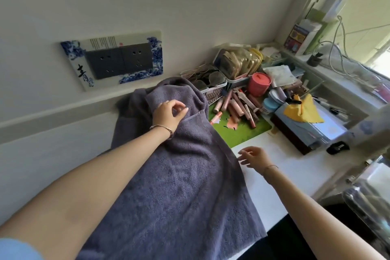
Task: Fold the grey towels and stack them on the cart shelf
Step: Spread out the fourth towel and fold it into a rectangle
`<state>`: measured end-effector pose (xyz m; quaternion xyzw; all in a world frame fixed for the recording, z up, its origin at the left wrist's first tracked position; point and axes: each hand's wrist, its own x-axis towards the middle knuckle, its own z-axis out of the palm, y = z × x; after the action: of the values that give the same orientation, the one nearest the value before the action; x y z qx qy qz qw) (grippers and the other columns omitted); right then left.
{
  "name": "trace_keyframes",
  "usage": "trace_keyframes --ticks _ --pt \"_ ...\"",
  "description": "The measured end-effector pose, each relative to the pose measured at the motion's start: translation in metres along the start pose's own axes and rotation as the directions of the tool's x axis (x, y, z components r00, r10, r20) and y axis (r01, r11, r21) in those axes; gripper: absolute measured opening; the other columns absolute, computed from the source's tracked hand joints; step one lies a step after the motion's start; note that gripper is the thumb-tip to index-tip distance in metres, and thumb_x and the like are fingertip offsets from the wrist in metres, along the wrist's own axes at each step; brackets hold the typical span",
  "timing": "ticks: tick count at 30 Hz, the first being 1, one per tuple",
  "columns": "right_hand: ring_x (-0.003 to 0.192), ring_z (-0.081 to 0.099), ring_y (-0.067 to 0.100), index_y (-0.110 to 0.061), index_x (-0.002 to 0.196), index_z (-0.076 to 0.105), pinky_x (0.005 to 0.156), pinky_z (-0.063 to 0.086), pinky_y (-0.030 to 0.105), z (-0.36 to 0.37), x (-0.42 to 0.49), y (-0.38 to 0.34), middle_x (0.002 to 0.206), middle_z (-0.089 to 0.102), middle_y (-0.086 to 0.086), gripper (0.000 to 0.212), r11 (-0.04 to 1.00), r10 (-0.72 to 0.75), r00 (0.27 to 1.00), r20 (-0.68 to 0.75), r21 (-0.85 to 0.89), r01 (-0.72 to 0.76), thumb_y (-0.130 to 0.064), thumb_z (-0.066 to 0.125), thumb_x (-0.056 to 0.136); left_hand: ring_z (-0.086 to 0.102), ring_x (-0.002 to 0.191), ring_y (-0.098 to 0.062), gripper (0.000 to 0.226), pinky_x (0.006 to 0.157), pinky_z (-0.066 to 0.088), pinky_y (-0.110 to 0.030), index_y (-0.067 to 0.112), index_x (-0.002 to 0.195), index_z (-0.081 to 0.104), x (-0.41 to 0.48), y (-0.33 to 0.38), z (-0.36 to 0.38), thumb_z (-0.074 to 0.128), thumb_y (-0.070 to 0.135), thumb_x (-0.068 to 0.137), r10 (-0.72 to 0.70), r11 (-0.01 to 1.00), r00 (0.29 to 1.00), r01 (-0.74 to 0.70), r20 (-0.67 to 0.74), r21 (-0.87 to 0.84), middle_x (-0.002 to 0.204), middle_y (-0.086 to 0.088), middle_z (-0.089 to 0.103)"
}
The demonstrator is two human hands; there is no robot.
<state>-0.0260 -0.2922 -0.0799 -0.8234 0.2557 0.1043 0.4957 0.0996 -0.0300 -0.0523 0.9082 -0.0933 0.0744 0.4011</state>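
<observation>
A large grey towel (185, 186) lies spread along the white desk (280, 175), its far end bunched up against the wall and a basket. My left hand (168, 113) rests on that bunched far end, fingers loosely curled and apart, with nothing gripped that I can see. My right hand (254, 157) hovers open just right of the towel's long right edge, fingertips close to the hem. A bracelet sits on each wrist. No cart shelf is in view.
Behind the towel stand a basket of glasses (211, 84), a pink lidded cup (259, 83), several pink tubes on a green mat (249, 131), a dark box with a yellow cloth (304, 112), and a socket plate (118, 61) on the wall. A clear container (369, 200) stands at right.
</observation>
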Motion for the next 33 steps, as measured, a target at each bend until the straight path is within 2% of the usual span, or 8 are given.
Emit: trace_keyframes --ticks 4,7,9,13,19,24,28,33 --pt "0.069 0.061 0.020 -0.015 0.080 0.060 0.064 0.051 0.027 0.011 0.002 -0.001 0.078 0.066 0.005 0.011 0.999 -0.040 0.995 -0.088 0.007 0.041 -0.019 0.061 0.090 0.056 0.086 -0.027 0.036 0.078 0.045 -0.036 0.020 0.095 0.068 -0.032 -0.006 -0.010 0.052 0.050 0.083 0.209 0.957 0.978 -0.208 0.015 0.203 0.094 -0.005 0.064" --pt "0.080 0.058 0.022 -0.014 0.086 0.061 0.078 0.049 0.034 0.021 0.001 0.002 0.082 0.062 0.004 0.019 0.992 0.009 0.995 -0.095 -0.123 -0.021 -0.032 0.062 0.089 0.055 0.105 -0.029 0.058 0.092 0.041 -0.040 0.022 0.115 0.065 -0.059 -0.009 0.000 0.030 0.058 0.086 0.323 0.859 0.903 -0.405 0.282 0.312 0.116 -0.006 0.062" --pt "0.078 0.054 0.023 -0.012 0.082 0.061 0.073 0.043 0.031 0.029 -0.003 0.006 0.078 0.059 0.005 0.024 0.983 -0.009 0.995 -0.103 -0.181 -0.010 -0.035 0.059 0.090 0.050 0.122 -0.029 0.068 0.106 0.027 -0.041 0.023 0.130 0.055 -0.068 -0.016 0.013 0.014 0.061 0.091 0.285 0.758 0.858 -0.475 0.428 0.447 0.135 -0.008 0.053" --pt "0.077 0.055 0.026 -0.014 0.082 0.059 0.068 0.038 0.027 0.043 -0.013 0.016 0.078 0.060 0.006 0.021 0.984 -0.145 0.970 -0.193 -0.127 0.121 -0.032 0.057 0.092 0.052 0.124 -0.027 0.074 0.110 0.012 -0.040 0.020 0.130 0.056 -0.066 -0.030 0.027 0.000 0.054 0.096 0.179 0.665 0.878 -0.441 0.444 0.603 0.137 -0.006 0.053" --pt "0.072 0.055 0.025 -0.016 0.082 0.066 0.065 0.041 0.031 0.010 0.016 0.009 0.071 0.060 0.003 0.024 0.926 -0.318 0.895 -0.313 -0.304 0.223 -0.039 0.062 0.088 0.033 0.134 -0.027 0.068 0.112 0.003 -0.040 0.020 0.138 0.046 -0.041 -0.037 0.050 0.001 0.052 0.097 0.191 0.681 0.915 -0.383 0.354 0.624 0.144 -0.007 0.045" --pt "0.074 0.055 0.024 -0.020 0.085 0.065 0.062 0.037 0.028 0.009 0.038 0.022 0.072 0.055 -0.002 0.023 0.887 -0.307 0.915 -0.262 -0.427 0.175 -0.043 0.061 0.087 0.021 0.137 -0.027 0.062 0.113 0.002 -0.042 0.021 0.143 0.029 -0.035 -0.042 0.069 0.002 0.053 0.097 0.218 0.698 0.931 -0.358 0.293 0.620 0.148 -0.007 0.038" --pt "0.075 0.055 0.021 -0.021 0.093 0.060 0.063 0.035 0.027 0.017 0.034 0.032 0.081 0.059 -0.006 0.024 0.907 -0.321 0.881 -0.346 -0.379 0.182 -0.044 0.062 0.085 0.020 0.139 -0.028 0.062 0.113 0.005 -0.043 0.021 0.145 0.026 -0.038 -0.042 0.062 0.005 0.054 0.097 0.262 0.714 0.915 -0.397 0.307 0.576 0.151 -0.009 0.033" --pt "0.086 0.056 0.021 -0.012 0.103 0.058 0.074 0.046 0.033 0.031 0.026 0.010 0.103 0.056 0.000 0.033 0.878 -0.464 0.812 -0.355 -0.309 0.366 -0.035 0.069 0.082 0.017 0.143 -0.024 0.064 0.114 0.004 -0.036 0.023 0.148 0.021 -0.055 -0.046 0.028 0.008 0.058 0.096 0.343 0.751 0.870 -0.480 0.353 0.454 0.155 -0.006 0.021"
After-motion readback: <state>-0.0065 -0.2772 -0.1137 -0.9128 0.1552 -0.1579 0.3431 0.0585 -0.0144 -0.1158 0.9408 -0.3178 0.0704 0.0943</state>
